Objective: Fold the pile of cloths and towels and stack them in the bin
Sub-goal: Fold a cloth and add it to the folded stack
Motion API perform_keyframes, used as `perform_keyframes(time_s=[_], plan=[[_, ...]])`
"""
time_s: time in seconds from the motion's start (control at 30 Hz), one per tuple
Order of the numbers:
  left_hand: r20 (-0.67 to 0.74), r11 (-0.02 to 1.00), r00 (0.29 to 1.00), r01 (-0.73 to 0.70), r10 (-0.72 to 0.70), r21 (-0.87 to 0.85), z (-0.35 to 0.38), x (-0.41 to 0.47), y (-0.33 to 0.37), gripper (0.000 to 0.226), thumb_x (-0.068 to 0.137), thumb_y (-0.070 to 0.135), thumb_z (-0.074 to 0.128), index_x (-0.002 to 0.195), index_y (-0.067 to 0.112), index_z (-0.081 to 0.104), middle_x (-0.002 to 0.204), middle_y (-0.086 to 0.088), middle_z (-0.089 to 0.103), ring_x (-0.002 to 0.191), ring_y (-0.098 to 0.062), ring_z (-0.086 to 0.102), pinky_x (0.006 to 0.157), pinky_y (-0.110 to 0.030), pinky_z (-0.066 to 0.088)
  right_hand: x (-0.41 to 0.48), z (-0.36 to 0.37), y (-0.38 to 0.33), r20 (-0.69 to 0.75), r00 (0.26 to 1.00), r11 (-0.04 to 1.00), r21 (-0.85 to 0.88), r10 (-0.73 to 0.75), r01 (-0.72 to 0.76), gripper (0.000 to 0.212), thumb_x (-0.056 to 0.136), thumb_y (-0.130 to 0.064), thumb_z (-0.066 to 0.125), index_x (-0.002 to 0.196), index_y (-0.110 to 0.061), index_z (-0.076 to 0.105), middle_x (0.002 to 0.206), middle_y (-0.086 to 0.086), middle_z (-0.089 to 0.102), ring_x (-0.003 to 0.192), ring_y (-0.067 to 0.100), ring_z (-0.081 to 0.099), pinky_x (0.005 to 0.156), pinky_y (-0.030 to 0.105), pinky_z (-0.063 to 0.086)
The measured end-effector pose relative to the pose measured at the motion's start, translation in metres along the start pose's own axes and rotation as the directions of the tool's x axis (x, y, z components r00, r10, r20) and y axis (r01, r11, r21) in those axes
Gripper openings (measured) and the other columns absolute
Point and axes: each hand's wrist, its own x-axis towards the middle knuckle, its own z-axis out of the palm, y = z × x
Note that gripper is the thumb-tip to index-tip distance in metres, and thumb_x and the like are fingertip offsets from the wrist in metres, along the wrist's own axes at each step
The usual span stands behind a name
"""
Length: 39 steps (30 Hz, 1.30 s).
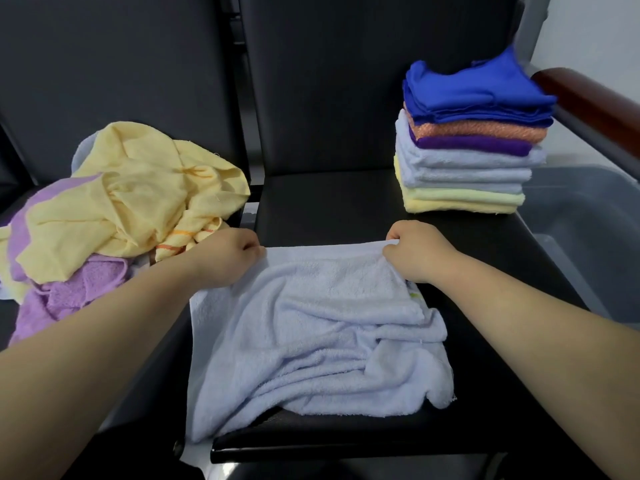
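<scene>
unfolded pile (114,209) 9 o'clock on left seat | left hand (228,258) pinching far-left corner of pale blue towel (311,337) | towel rumpled at centre | right hand (415,251) pinching far-right corner | folded stack (471,154) 2 o'clock | grey bin (585,230) 3 o'clock

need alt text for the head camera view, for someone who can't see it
Two bare hands, left hand and right hand, pinch the far corners of a rumpled pale blue towel on a black seat. An unfolded yellow and purple pile lies left; a folded stack stands at the back right beside a grey bin.
</scene>
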Motion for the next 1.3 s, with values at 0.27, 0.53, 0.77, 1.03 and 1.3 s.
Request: perform_keyframes(time_s=[0.27, 0.53, 0.77, 1.03, 1.3], plan=[[-0.076, 0.993, 0.996, -0.037, 0.046, 0.112, 0.008, 0.006, -0.002, 0.015, 0.101, 0.031, 0.054, 0.093, 0.019, 0.058, 0.082, 0.001, 0.064, 0.080, -0.021, 0.061, 0.076, -0.040, 0.052, -0.005, 0.001, -0.004, -0.017, 1.000, 0.999, 0.036, 0.021, -0.020, 0.011, 0.097, -0.023, 0.057, 0.108, -0.020, 0.057, 0.102, -0.001, 0.061, 0.089, 0.017, 0.060, 0.071, 0.033, 0.050], [0.025, 0.979, 0.998, -0.069, 0.065, 0.193, -0.001, 0.008, -0.005, 0.016, 0.099, 0.036, 0.058, 0.091, 0.021, 0.058, 0.093, 0.002, 0.059, 0.082, -0.014, 0.055, 0.067, -0.029, 0.040, -0.010, 0.003, -0.017, 0.034, 0.998, 0.992, -0.120, 0.046, -0.041, 0.013, 0.097, -0.027, 0.056, 0.105, -0.017, 0.053, 0.108, 0.003, 0.054, 0.079, 0.017, 0.053, 0.058, 0.030, 0.039], [-0.048, 0.974, 0.976, -0.206, 0.211, 0.092, -0.010, -0.003, -0.003, 0.017, 0.100, 0.028, 0.057, 0.088, 0.030, 0.045, 0.082, 0.002, 0.060, 0.076, -0.021, 0.057, 0.072, -0.040, 0.048, -0.015, 0.002, -0.009, -0.039, 0.999, 1.000, -0.026, 0.006, -0.007, 0.011, 0.095, -0.019, 0.051, 0.085, -0.017, 0.046, 0.091, 0.003, 0.051, 0.069, 0.017, 0.044, 0.056, 0.032, 0.033], [-0.007, 0.931, 0.974, -0.216, 0.228, 0.294, -0.036, -0.017, -0.002, 0.027, 0.099, 0.051, 0.054, 0.088, 0.027, 0.057, 0.079, 0.007, 0.061, 0.074, -0.014, 0.057, 0.065, -0.034, 0.046, -0.017, -0.007, 0.004, -0.070, 0.998, 0.999, 0.044, 0.010, -0.007, 0.016, 0.097, -0.023, 0.047, 0.082, -0.018, 0.043, 0.081, 0.001, 0.049, 0.066, 0.018, 0.038, 0.057, 0.035, 0.031], [-0.006, 0.852, 0.984, -0.150, 0.177, 0.501, -0.042, -0.025, 0.001, 0.050, 0.097, 0.070, 0.037, 0.075, 0.028, 0.050, 0.076, 0.007, 0.058, 0.071, -0.012, 0.053, 0.060, -0.034, 0.038, -0.019, -0.007, 0.005, -0.062, 0.998, 1.000, 0.018, 0.014, -0.013, 0.017, 0.098, -0.022, 0.045, 0.082, -0.018, 0.043, 0.082, 0.001, 0.051, 0.066, 0.018, 0.041, 0.056, 0.034, 0.032]])
